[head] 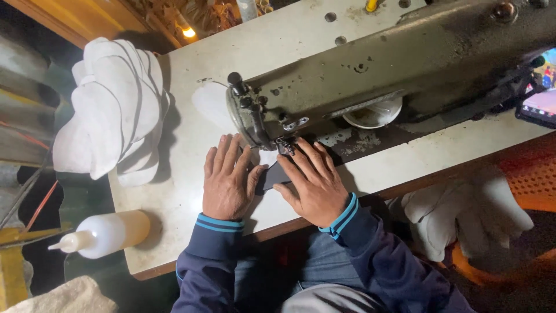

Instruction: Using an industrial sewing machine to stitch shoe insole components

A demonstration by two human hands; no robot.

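Dark fabric piece [273, 175] lay flat on the sewing table [174, 191], directly in front of the needle area of the sewing machine [370, 75], between your two hands. Your left hand [227, 179] rested palm down, fingers spread, pressing the white material [211, 104] and the left edge of the dark piece. Your right hand [315, 182] lay flat likewise, fingers extended toward the presser foot [285, 145], bearing on the dark piece; neither hand gripped anything, both open and pressing. A stack of white cut pieces [113, 110] sat at the table's left end. A plastic squeeze bottle [107, 233] lay on its side near the front left corner.
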